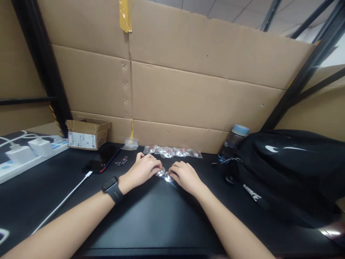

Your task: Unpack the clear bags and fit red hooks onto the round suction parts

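Note:
At the middle of the black table my left hand (147, 167), with a dark watch on its wrist, is closed on a small shiny round disc (161, 172). Its thumb and fingertips pinch the disc's edge. Close beside it, my right hand (186, 176) has its fingers closed on a second shiny disc (168, 177), lying low near the tabletop. The two discs are almost side by side; whether they touch I cannot tell. Just behind the hands runs a row of clear plastic packets (167, 152), holding round silvery pieces with red marks.
On the left are a white power strip (54, 148), a small cardboard box (100, 133), a clear container (130, 144), a phone (102, 158) with a white cable and a small trinket (122, 160). A bottle (232, 143) and black backpack (291, 172) stand right. Cardboard (175, 97) walls the back.

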`<state>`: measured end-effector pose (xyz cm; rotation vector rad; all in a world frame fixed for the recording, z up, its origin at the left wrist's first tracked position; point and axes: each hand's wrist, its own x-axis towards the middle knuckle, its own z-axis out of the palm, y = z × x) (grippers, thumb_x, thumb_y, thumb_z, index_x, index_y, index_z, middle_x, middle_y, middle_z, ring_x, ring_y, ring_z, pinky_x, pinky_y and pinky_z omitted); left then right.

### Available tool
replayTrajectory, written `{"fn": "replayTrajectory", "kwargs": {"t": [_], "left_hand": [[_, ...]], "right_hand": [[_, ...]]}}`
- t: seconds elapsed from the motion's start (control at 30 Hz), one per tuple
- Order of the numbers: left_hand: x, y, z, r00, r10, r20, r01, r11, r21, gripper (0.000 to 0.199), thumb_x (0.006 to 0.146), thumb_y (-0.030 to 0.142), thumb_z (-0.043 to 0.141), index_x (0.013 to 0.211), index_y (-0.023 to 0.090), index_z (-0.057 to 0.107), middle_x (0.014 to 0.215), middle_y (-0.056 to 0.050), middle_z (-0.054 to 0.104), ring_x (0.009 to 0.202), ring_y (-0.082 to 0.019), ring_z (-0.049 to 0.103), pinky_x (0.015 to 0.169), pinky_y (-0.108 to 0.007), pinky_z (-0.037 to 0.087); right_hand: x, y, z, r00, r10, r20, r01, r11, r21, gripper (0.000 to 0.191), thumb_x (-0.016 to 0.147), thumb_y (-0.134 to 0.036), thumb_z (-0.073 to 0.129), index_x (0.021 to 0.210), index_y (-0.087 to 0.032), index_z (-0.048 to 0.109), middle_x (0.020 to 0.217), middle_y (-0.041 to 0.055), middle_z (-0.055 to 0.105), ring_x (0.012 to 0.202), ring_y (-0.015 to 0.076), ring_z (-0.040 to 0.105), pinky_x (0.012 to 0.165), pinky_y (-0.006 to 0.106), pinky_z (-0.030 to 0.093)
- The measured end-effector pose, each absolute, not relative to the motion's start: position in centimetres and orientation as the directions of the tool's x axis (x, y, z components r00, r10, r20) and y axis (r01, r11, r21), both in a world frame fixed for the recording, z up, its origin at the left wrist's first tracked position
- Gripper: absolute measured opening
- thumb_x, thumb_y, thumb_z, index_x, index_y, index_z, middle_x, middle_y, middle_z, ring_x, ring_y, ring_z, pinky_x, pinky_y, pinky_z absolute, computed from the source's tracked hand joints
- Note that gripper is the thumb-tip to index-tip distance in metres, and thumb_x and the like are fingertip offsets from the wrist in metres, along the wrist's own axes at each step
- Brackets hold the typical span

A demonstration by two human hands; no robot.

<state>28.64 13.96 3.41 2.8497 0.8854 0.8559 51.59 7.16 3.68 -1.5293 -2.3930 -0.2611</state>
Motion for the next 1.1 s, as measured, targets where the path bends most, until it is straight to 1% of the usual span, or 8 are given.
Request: {"fn": "replayTrajectory", "kwargs": {"t": [0.1, 0.17, 0.4, 0.5, 0.63, 0.8, 0.93, 1.1], "left_hand": [[28.7, 13.9, 3.4, 0.679, 0.562, 0.473, 0.530, -0.821, 0.215, 0.012, 0.095, 0.028, 0.058, 0.089, 0.026, 0.068, 0.091, 0.000, 0.071, 0.096, -0.021, 0.057, 0.087, -0.039, 0.023], [28.8, 13.8, 3.4, 0.668, 0.589, 0.454, 0.542, -0.804, 0.245, 0.010, 0.094, 0.028, 0.059, 0.090, 0.027, 0.068, 0.092, 0.001, 0.071, 0.097, -0.021, 0.058, 0.088, -0.039, 0.024], [30.0, 12.9, 4.1, 0.506, 0.778, 0.372, 0.558, -0.624, 0.547, 0.015, 0.092, 0.038, 0.057, 0.092, 0.029, 0.069, 0.097, 0.002, 0.074, 0.096, -0.021, 0.065, 0.088, -0.036, 0.037], [30.3, 12.7, 4.3, 0.493, 0.786, 0.372, 0.480, -0.603, 0.637, 0.016, 0.091, 0.039, 0.057, 0.091, 0.027, 0.068, 0.096, 0.002, 0.075, 0.096, -0.021, 0.067, 0.088, -0.033, 0.042], [30.4, 12.6, 4.2, 0.504, 0.779, 0.372, 0.431, -0.600, 0.674, 0.018, 0.090, 0.040, 0.058, 0.090, 0.026, 0.069, 0.095, 0.002, 0.075, 0.094, -0.021, 0.069, 0.089, -0.033, 0.045], [30.6, 12.4, 4.1, 0.514, 0.769, 0.381, 0.405, -0.609, 0.682, 0.017, 0.091, 0.039, 0.058, 0.090, 0.026, 0.069, 0.094, 0.002, 0.076, 0.093, -0.020, 0.070, 0.088, -0.033, 0.045], [30.7, 12.2, 4.3, 0.507, 0.770, 0.387, 0.412, -0.611, 0.675, 0.016, 0.090, 0.039, 0.059, 0.090, 0.027, 0.069, 0.094, 0.003, 0.076, 0.093, -0.020, 0.070, 0.088, -0.033, 0.045], [30.8, 12.3, 4.0, 0.492, 0.783, 0.380, 0.428, -0.598, 0.678, 0.016, 0.090, 0.040, 0.059, 0.091, 0.028, 0.070, 0.093, 0.003, 0.076, 0.093, -0.020, 0.069, 0.088, -0.034, 0.044]], "right_hand": [[51.3, 7.2, 3.7, -0.377, 0.876, 0.302, 0.919, 0.394, 0.005, 0.010, 0.094, -0.024, 0.059, 0.090, -0.023, 0.069, 0.095, 0.0034, 0.068, 0.090, 0.0209, 0.058, 0.077, 0.032, 0.039], [51.4, 7.2, 3.6, -0.350, 0.883, 0.314, 0.919, 0.388, -0.066, 0.009, 0.093, -0.021, 0.059, 0.089, -0.022, 0.066, 0.094, 0.0030, 0.067, 0.088, 0.0197, 0.058, 0.077, 0.031, 0.040], [51.5, 7.5, 3.1, -0.177, 0.867, 0.466, 0.707, 0.442, -0.552, 0.010, 0.094, -0.024, 0.053, 0.088, -0.021, 0.060, 0.096, 0.0037, 0.063, 0.082, 0.0156, 0.061, 0.071, 0.026, 0.048], [51.0, 7.6, 2.9, -0.123, 0.890, 0.439, 0.550, 0.430, -0.716, 0.012, 0.094, -0.031, 0.054, 0.090, -0.021, 0.060, 0.101, 0.0049, 0.066, 0.084, 0.0162, 0.065, 0.068, 0.026, 0.052], [50.3, 7.5, 2.7, -0.088, 0.935, 0.344, 0.336, 0.353, -0.873, 0.019, 0.091, -0.040, 0.059, 0.091, -0.020, 0.059, 0.117, 0.0067, 0.064, 0.087, 0.0176, 0.070, 0.069, 0.028, 0.057], [50.0, 7.4, 2.6, -0.096, 0.962, 0.254, 0.143, 0.266, -0.953, 0.027, 0.088, -0.046, 0.064, 0.092, -0.020, 0.056, 0.122, 0.0068, 0.062, 0.091, 0.0192, 0.072, 0.068, 0.029, 0.062], [49.8, 7.3, 2.8, -0.107, 0.972, 0.212, 0.043, 0.217, -0.975, 0.029, 0.086, -0.046, 0.067, 0.093, -0.021, 0.055, 0.116, 0.0058, 0.062, 0.086, 0.0189, 0.073, 0.066, 0.031, 0.063], [49.8, 7.1, 3.1, -0.130, 0.975, 0.181, -0.013, 0.181, -0.983, 0.036, 0.085, -0.043, 0.069, 0.115, -0.028, 0.055, 0.116, 0.0048, 0.061, 0.080, 0.0180, 0.074, 0.064, 0.032, 0.062]]}}
